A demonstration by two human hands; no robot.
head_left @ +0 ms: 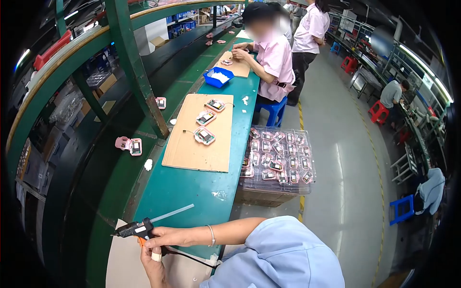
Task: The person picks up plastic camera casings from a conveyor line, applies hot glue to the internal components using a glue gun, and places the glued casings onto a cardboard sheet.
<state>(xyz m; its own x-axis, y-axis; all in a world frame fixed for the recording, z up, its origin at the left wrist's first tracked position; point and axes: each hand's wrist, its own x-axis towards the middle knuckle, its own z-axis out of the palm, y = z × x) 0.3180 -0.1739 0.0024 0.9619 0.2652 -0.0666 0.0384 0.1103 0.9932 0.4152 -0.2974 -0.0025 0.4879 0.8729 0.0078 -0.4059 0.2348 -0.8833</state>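
Observation:
A black glue gun (pixel 134 229) with an orange trigger and a clear glue stick (pixel 173 212) poking out of its back is at the lower left, nozzle to the left. My right hand (pixel 168 236) is closed round its grip. Just below, my left hand (pixel 154 264), with a white wrap on one finger, is closed against the gun's lower part; what its fingertips hold is hidden. Under the hands lies a pale board (pixel 122 261). Farther up the bench, a cardboard sheet (pixel 192 156) bears three pink-rimmed devices (pixel 205 136) with exposed electronics.
A blue bin (pixel 211 82) stands beyond the cardboard. A co-worker in pink (pixel 278 57) sits past it. Trays of several devices (pixel 281 153) are stacked right of the bench. A green post (pixel 139 72) rises at the left, beside a conveyor (pixel 113 192) carrying an opened pink device (pixel 136 146).

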